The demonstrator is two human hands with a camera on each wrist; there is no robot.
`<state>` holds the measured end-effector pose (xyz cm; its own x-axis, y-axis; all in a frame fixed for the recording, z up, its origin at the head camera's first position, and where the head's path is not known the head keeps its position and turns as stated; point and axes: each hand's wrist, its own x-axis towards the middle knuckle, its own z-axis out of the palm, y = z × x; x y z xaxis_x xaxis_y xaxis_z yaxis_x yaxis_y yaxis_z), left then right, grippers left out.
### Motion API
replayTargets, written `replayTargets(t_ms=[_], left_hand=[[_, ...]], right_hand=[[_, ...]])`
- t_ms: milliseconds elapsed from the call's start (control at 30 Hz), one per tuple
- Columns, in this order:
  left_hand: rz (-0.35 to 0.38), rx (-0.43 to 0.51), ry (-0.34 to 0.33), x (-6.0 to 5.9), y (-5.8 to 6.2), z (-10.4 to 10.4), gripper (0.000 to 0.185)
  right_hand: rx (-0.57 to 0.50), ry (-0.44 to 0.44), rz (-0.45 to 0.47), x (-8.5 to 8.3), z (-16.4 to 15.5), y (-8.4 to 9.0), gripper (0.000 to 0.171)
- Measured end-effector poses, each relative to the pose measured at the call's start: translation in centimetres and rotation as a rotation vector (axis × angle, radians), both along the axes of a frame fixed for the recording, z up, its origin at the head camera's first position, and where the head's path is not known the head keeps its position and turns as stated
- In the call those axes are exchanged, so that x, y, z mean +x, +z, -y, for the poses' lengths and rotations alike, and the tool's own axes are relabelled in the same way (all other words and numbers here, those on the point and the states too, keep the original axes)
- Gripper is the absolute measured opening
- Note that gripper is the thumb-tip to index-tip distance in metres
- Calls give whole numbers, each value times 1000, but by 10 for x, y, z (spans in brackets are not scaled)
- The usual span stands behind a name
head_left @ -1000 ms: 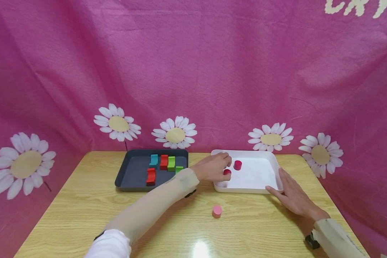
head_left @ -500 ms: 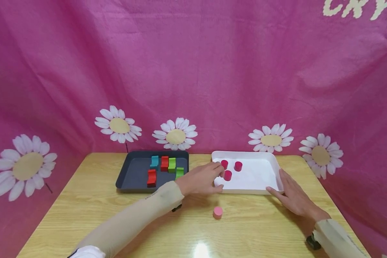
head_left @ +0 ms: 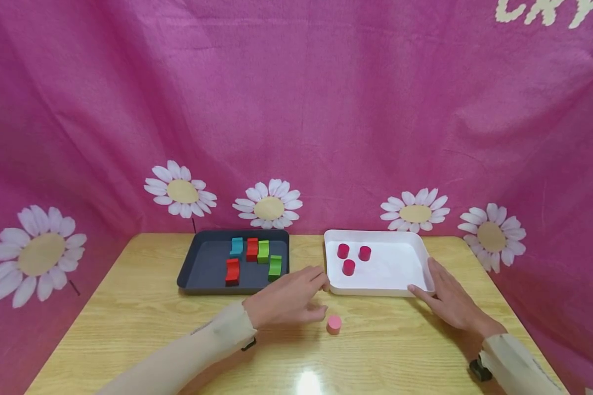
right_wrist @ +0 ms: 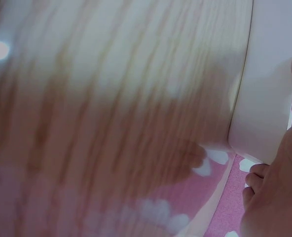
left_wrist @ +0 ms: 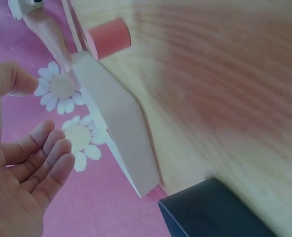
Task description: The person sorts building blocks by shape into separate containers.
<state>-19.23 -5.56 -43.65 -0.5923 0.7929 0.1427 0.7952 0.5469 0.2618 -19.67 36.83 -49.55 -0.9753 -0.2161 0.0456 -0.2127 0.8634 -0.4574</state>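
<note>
The left hand [head_left: 286,299] hangs with loose, empty fingers [left_wrist: 42,158] just beside the light pink cylindrical block [head_left: 333,324] standing alone on the wooden counter [head_left: 128,323]; a good pickup means pinching its round sides squarely. The right hand's straight fingers [head_left: 422,293] rest against the white plastic tray [head_left: 400,288], holding nothing. Beyond the fingers the tray holds three dark pink cylinders [head_left: 348,267], and the dark grey tray [head_left: 202,274] five blocks: two red, two green, one blue.

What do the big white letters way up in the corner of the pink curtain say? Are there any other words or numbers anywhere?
"CAY": my best reading of the cream letters at the top right of the pink curtain; the frame's edge cuts their tops and the end of the word, so the whole word cannot be read.
No other words, labels or numbers show on the trays, the blocks, the cylinders or the table.
</note>
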Motion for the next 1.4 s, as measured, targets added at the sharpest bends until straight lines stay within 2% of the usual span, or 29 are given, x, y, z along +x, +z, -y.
replayTargets(t_ms=[167, 400, 633, 833, 1100, 1300, 1400], left_hand=[[-7, -11, -26, 5, -7, 3, 34], [-12, -36, -60, 9, -12, -3, 39], [6, -71, -55, 7, -17, -15, 38], [-33, -107, -81, 5, -26, -28, 33], [6, -145, -86, 4, -33, -41, 39], [-51, -177, -98, 2, -34, -49, 30], [-48, -183, -107, 3, -34, -51, 24]], right_hand=[[4, 4, -5, -1, 1, 1, 106], [11, -9, 15, -4, 2, 4, 109], [19, -7, 6, -7, 2, 6, 109], [16, 0, 1, -3, 0, 4, 108], [8, -3, 6, 0, 1, 2, 108], [16, -11, 22, 0, 1, 2, 108], [17, -14, 22, 1, 1, 2, 108]])
